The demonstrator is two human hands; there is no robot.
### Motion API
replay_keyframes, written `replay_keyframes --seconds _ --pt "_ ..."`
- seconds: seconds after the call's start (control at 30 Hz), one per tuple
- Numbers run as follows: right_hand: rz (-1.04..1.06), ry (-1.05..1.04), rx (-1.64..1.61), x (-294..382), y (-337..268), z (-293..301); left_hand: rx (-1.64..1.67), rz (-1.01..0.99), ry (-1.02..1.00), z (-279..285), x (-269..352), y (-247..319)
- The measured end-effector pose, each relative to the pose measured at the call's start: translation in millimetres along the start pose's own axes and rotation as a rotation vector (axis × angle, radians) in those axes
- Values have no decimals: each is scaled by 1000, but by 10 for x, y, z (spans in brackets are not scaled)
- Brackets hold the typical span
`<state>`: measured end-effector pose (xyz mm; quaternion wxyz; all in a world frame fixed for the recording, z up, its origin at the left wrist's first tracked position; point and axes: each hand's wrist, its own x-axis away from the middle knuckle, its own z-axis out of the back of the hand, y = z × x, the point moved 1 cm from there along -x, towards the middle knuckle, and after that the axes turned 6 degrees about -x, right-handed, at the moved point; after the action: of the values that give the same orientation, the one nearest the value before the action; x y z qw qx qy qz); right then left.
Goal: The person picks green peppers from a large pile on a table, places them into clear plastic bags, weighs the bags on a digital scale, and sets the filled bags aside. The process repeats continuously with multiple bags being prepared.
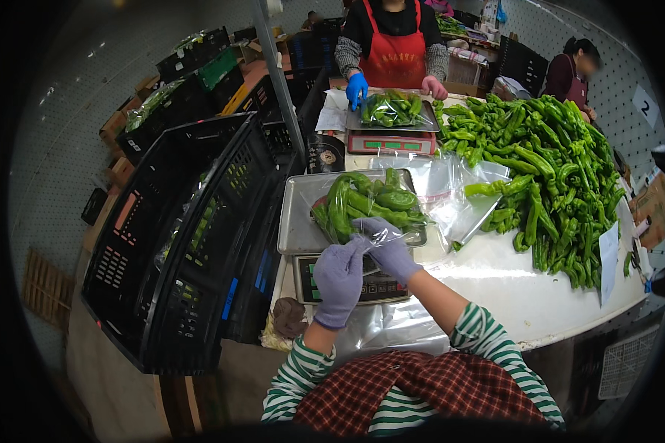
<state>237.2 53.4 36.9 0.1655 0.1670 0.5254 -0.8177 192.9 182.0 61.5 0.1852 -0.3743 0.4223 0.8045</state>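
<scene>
A clear plastic bag of green peppers (pixel 368 202) lies on the metal pan (pixel 298 224) of a digital scale. My left hand (pixel 339 279), in a grey-purple knit glove, pinches the near edge of that bag. Beside it my right hand (pixel 387 249), gloved alike, grips the same edge, and the fingertips of both nearly meet. Part of the scale's keypad and display (pixel 374 289) is hidden under my hands. Flat clear bags (pixel 388 326) lie at the table edge before me.
A large heap of green peppers (pixel 554 166) covers the table's right side. Black plastic crates (pixel 160 238) stand at left by a metal post (pixel 280 77). Across the table, a co-worker in a red apron (pixel 393 52) has a blue-gloved hand (pixel 357 88) at a bag on another scale (pixel 390 143).
</scene>
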Motion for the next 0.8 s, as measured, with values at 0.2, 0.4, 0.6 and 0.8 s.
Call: replay_keyframes --seconds 0.2,0.4,0.6,0.8 --pt "109 259 110 801 94 482 62 -417 -93 335 174 612" --pt "231 388 581 674 63 949 -203 -511 -171 127 207 576" --pt "-501 197 202 724 972 1383 -385 303 -610 258 -66 -214" --pt "-153 104 196 346 725 1286 327 402 -490 143 -117 -702"
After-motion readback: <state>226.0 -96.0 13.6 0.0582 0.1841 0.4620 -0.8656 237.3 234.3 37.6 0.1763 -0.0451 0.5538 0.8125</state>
